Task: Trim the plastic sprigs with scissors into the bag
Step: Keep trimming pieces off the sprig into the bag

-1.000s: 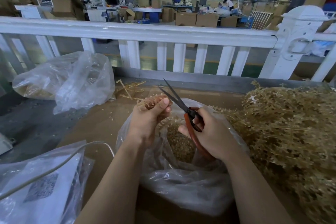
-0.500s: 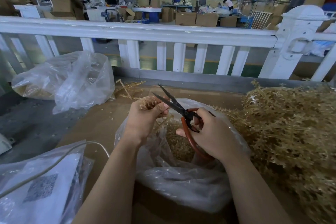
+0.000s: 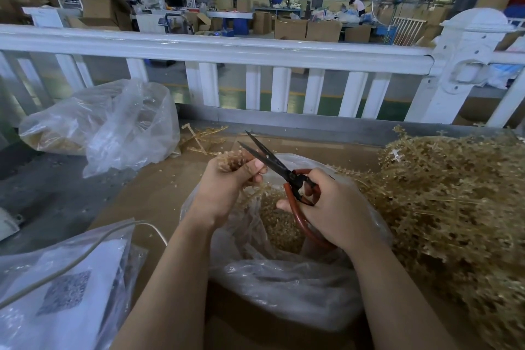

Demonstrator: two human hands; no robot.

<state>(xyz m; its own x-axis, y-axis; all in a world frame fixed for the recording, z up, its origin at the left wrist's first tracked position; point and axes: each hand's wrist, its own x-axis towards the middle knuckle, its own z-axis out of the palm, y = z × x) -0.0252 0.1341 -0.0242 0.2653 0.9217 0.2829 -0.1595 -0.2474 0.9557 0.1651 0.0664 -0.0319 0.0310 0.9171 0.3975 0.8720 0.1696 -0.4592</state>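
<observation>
My left hand [image 3: 224,187] grips a small bunch of tan plastic sprigs [image 3: 231,158] above the mouth of a clear plastic bag [image 3: 284,293]. My right hand [image 3: 332,207] holds red-handled scissors [image 3: 272,163], their dark blades apart and pointing up-left, just beside the bunch. The bag on the brown table holds a heap of cut tan bits [image 3: 279,224]. A few sprig stems hang from my left hand into the bag.
A large pile of uncut tan sprigs [image 3: 454,202] fills the right side. Another clear bag [image 3: 113,125] lies at the back left, and a bag with a white label [image 3: 56,293] sits front left. A white fence rail [image 3: 227,48] runs behind the table.
Both hands have shifted slightly left and up over the bag. The scissor blades have swung closer to the bunch held in my left hand.
</observation>
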